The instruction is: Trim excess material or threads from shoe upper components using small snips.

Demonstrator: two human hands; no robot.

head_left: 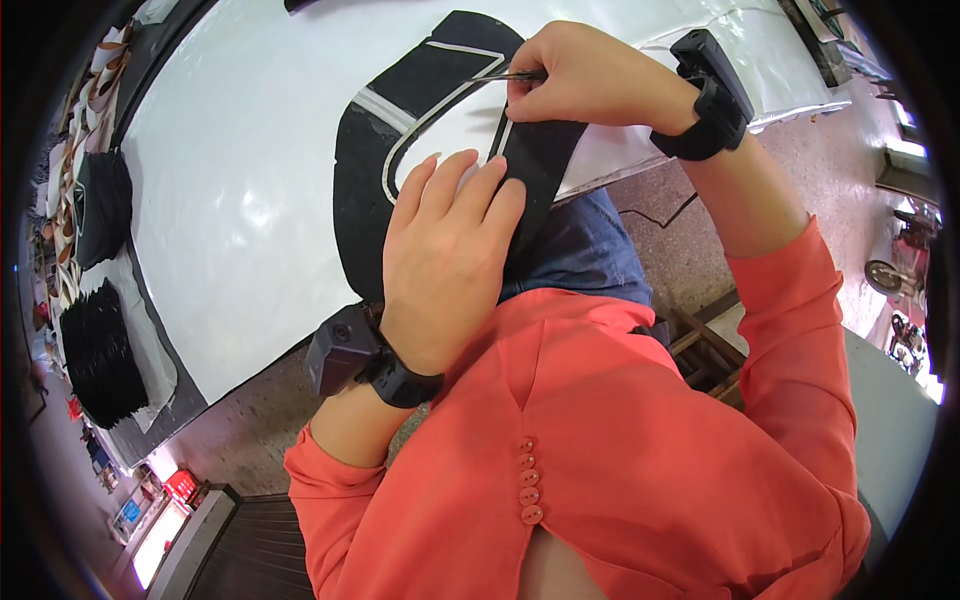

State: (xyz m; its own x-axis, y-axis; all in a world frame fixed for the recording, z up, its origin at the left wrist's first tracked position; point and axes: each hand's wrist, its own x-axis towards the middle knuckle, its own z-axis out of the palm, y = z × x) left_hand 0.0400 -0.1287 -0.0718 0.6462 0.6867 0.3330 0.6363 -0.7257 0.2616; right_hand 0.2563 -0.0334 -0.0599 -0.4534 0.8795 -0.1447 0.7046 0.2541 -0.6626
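Observation:
A flat black panel (360, 220) with a rounded outline lies at the near edge of the white tabletop. White strips (441, 112) run along the edge of its curved central opening, through which white shows. My left hand (450, 235) rests on the panel with its fingers stretched out, fingertips by the lower end of the opening. Above the panel's right side, my right hand (585, 78) is closed on a slim, pointed metal tool (500, 76). The tool's tip points left and meets the white strip near the opening's upper part. Its exact kind is unclear.
The white tabletop (250, 200) spreads out beyond the panel. At its left side lie a stack of black pieces (102, 350) and a folded black item (103, 205). A wooden stool (710, 350) shows below the table at the right.

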